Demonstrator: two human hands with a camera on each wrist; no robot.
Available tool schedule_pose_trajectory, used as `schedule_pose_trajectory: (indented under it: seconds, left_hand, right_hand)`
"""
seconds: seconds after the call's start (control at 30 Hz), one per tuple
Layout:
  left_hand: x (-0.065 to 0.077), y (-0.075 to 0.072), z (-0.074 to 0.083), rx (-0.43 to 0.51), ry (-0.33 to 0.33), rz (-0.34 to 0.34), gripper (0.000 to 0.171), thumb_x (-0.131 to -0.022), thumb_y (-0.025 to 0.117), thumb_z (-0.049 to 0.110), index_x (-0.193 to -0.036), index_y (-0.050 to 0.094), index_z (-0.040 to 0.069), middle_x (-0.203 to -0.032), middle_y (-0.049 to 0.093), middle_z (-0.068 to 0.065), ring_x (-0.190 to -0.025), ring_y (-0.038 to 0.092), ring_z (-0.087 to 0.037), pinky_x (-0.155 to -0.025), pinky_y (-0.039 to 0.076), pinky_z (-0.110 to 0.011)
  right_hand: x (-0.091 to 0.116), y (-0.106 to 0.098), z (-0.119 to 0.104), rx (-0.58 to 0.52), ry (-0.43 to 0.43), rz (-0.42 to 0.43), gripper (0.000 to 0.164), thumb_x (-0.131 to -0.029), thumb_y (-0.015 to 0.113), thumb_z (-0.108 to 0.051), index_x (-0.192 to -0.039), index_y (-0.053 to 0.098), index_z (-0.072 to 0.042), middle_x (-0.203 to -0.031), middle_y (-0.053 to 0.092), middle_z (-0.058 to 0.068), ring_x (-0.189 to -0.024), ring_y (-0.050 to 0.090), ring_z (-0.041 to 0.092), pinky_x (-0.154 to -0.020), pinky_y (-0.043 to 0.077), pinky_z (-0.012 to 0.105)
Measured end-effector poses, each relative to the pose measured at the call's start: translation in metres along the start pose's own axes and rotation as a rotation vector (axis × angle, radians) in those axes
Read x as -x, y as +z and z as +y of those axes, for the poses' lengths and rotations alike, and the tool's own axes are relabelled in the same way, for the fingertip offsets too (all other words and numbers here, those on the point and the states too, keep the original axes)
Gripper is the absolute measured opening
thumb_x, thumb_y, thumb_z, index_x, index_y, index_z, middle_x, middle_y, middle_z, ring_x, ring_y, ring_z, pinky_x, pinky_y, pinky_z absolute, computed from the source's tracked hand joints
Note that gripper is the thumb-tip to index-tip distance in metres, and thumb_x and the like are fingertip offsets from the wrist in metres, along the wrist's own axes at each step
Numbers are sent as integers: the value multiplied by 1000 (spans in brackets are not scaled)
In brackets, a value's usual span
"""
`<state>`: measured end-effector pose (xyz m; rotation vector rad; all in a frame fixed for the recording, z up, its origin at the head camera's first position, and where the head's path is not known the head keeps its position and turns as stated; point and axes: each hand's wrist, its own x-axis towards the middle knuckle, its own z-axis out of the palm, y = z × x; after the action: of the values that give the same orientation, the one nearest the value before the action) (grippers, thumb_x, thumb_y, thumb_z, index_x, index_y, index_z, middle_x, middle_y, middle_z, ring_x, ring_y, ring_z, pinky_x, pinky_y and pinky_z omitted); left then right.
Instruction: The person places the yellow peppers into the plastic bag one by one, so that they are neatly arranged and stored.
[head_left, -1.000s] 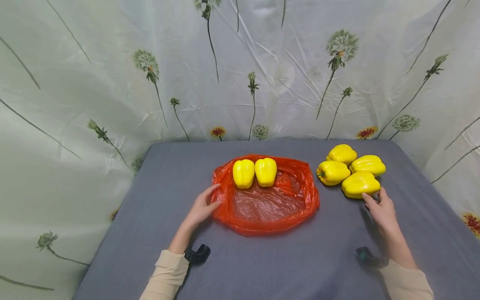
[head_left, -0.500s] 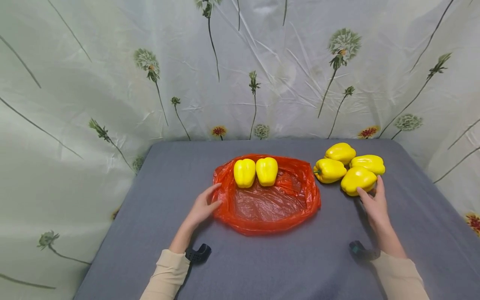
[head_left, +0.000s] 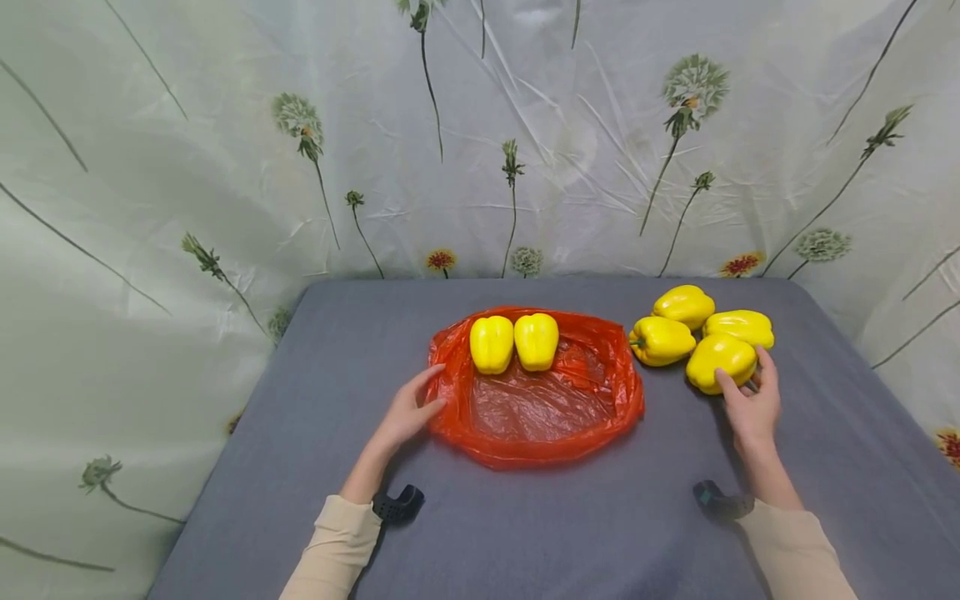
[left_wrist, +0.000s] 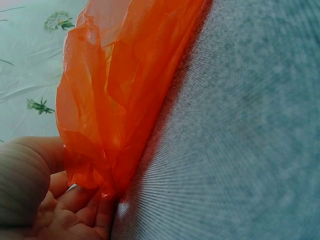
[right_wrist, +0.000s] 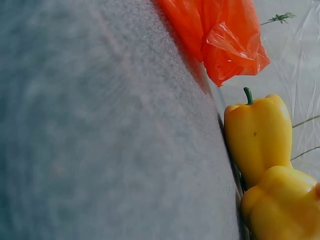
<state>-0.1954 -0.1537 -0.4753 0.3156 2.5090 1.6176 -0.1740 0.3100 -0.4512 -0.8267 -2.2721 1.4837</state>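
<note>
A red plastic bag (head_left: 525,454) lies spread wide at its mouth on the grey cloth. Two yellow bell peppers (head_left: 491,346) sit side by side at the far part inside it. My left hand (head_left: 403,417) holds the bag's left rim. In the left wrist view the thin orange-red film (left_wrist: 120,100) bunches between its thumb and fingers. To the right, my right hand (head_left: 753,408) grips the nearest yellow bell pepper (head_left: 720,362) of a cluster, thumb on the near side and fingers round its right end. The right wrist view shows that pepper (right_wrist: 280,205) beside a stemmed one (right_wrist: 257,135).
Three other yellow bell peppers, one at the left (head_left: 662,342), one at the back (head_left: 684,306) and one at the right (head_left: 741,327), lie close around the gripped one. A flower-printed curtain (head_left: 585,167) hangs behind the table (head_left: 555,542).
My right hand has moved slightly left and forward, closing round the near bell pepper, which has turned a little. The left hand has stayed at the bag's rim.
</note>
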Motion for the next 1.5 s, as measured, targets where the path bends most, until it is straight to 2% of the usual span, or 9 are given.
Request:
schedule_pose_trajectory:
  seconds: [0.3,0.47,0.53,0.73,0.97,1.2,1.3,1.4,1.5]
  left_hand:
    - [0,-1,2,-11,-7,9,55,-90,59,15,-142,39,15,-146,42,-14,-133,42,-34,-109,37,-52]
    - [0,-1,1,-10,0,13,55,-90,59,15,-142,40,14,-145,43,-15,-133,42,-34,-109,36,-52]
    - [0,-1,1,-14,5,14,55,-90,59,14,-142,40,13,-145,42,-16,-133,42,-35,-109,36,-52]
    - [0,0,1,-10,-2,16,55,-90,59,14,-142,40,14,-146,42,-16,-134,41,-35,-110,35,-52]
    - [0,1,0,-22,-8,19,55,-90,59,14,-142,39,14,-144,44,-15,-129,46,-34,-106,40,-51]
    - [-1,2,-1,2,-3,18,56,-91,59,13,-143,38,11,-145,43,-18,-130,45,-37,-106,39,-53]
    - [0,1,0,-10,-5,16,56,-91,59,14,-142,39,13,-145,43,-16,-129,47,-35,-105,41,-52]
    - [0,0,1,-13,-6,15,55,-91,59,13,-142,39,14,-145,43,-15,-129,46,-34,-106,40,-51]
    - [1,1,1,-9,1,16,55,-91,59,14,-142,39,14,-145,43,-16,-129,46,-34,-106,40,-51]
  right_hand:
    - [5,-6,0,3,9,42,63,-93,51,-33,-147,19,-40,-152,31,13,-80,38,-3,-64,33,2]
    - [8,-8,-4,5,19,33,63,-94,50,-35,-146,18,-43,-155,27,6,-101,46,8,-84,44,14]
    - [9,-9,-5,5,17,30,62,-94,50,-35,-146,18,-44,-155,26,5,-103,46,9,-86,44,14]
    - [13,-11,-10,-19,-19,9,62,-93,52,-33,-145,19,-44,-154,28,6,-81,41,-11,-70,37,0]
    - [19,-7,-16,-29,-43,-5,62,-93,52,-32,-145,20,-44,-153,29,5,-88,45,-10,-85,44,3]
    - [27,-1,-17,-54,-107,-29,62,-93,54,-27,-146,23,-40,-151,30,10,-89,47,-10,-74,40,-4]
    - [29,1,-18,-55,-120,-37,62,-93,54,-27,-146,24,-39,-150,32,11,-86,46,-13,-77,41,-3]
    - [29,3,-21,-34,-121,-46,62,-93,54,-27,-146,23,-40,-150,32,10,-93,50,-7,-87,44,4]
    - [30,5,-23,-22,-118,-54,63,-93,54,-27,-146,22,-40,-151,32,8,-106,54,7,-94,44,12]
